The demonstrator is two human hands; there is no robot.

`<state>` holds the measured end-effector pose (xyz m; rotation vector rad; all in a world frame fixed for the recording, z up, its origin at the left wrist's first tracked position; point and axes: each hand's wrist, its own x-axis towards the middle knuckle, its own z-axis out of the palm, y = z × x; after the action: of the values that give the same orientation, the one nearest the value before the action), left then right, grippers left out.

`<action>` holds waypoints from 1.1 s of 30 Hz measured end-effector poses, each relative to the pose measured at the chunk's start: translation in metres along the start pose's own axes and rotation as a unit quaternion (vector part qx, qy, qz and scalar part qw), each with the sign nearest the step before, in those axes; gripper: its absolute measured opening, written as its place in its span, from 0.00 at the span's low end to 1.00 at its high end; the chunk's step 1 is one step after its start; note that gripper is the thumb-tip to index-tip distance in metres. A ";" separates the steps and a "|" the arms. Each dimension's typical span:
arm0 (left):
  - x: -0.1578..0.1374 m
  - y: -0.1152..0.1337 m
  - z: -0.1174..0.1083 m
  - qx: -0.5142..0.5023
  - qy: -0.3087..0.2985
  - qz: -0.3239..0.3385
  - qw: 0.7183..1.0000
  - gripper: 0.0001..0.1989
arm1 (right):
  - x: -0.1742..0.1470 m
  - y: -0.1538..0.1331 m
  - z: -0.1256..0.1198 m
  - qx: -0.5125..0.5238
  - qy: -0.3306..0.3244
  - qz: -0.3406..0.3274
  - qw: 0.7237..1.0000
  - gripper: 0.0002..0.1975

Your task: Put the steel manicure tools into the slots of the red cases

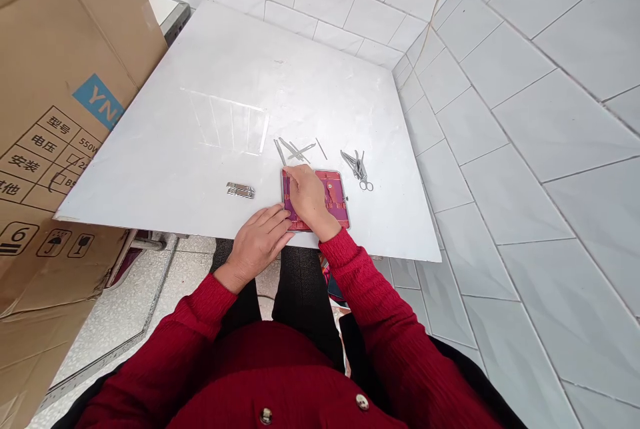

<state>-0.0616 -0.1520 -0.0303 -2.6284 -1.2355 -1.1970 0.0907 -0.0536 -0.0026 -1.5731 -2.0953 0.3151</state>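
We saw a purple and red manicure case (339, 217) lying open and flat near the front edge of a glossy white tabletop (340, 96), red bands running across its purple lining. Our left hand (261, 238) lay palm down at the case's lower left corner, its fingers fairly straight and their tips touching the edge; we could not tell whether it gripped that edge or only rested there. Our right hand (308, 197) reached over the left half of the case with curled fingers bunched near the upper left corner, and we could not tell whether they pinched anything, since the hand hid what was beneath.

Beyond the case we had several thin metal tools (299, 150), some crossing one another, and a slim dark rod (321, 148) just to their right. Metal nail clippers (241, 190) lay to the left, apart from the case. To the right, small scissors (363, 176) lay against other metal tools (351, 161), their finger loops toward us. A cardboard box (75, 116) stood along the table's left side, and a tiled wall (540, 122) rose on the right.
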 end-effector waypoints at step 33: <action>0.000 -0.001 0.000 -0.001 -0.003 0.009 1.000 0.10 | -0.018 0.053 -0.016 0.121 0.109 0.005 0.987 0.13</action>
<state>-0.0625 -0.1512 -0.0311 -2.6403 -1.2097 -1.1893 0.1470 -0.0562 -0.0180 -1.4060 -1.8089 0.3681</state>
